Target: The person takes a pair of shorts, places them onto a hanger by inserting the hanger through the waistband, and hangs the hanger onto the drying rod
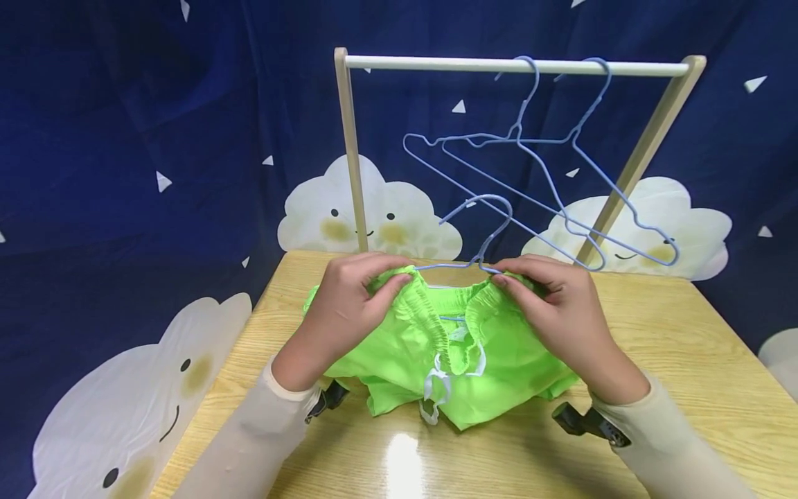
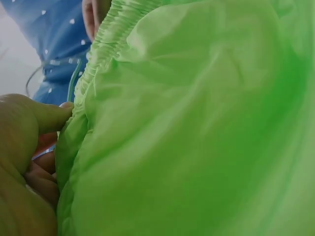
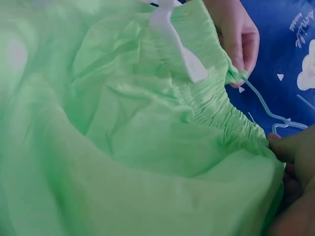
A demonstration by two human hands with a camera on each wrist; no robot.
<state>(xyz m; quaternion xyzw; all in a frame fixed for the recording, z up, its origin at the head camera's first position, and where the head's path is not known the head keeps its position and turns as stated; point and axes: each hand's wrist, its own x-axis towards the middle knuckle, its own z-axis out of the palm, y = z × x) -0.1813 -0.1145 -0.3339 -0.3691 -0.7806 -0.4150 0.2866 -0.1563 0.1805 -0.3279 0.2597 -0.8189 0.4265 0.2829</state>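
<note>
Bright green shorts (image 1: 499, 388) with a gathered elastic waistband (image 1: 427, 312) and a white drawstring (image 1: 438, 378) are held up over the table. A blue wire hanger (image 1: 489, 242) runs inside the waistband, its hook rising above the opening. My left hand (image 1: 349, 298) pinches the waistband's left part at the hanger's shoulder between thumb and fingers. On the other side, my right hand (image 1: 561, 305) pinches the waistband against the hanger near the hook's base. The right wrist view shows the drawstring's white end (image 3: 194, 64) hanging down the front.
A rack with a white rail (image 1: 436, 64) and wooden posts (image 1: 642, 152) stands behind the shorts. Two blue hangers (image 1: 541, 159) hang from its right half. Under my hands is a wooden table (image 1: 673, 346); a dark blue curtain (image 1: 125, 104) with cloud prints closes off the back.
</note>
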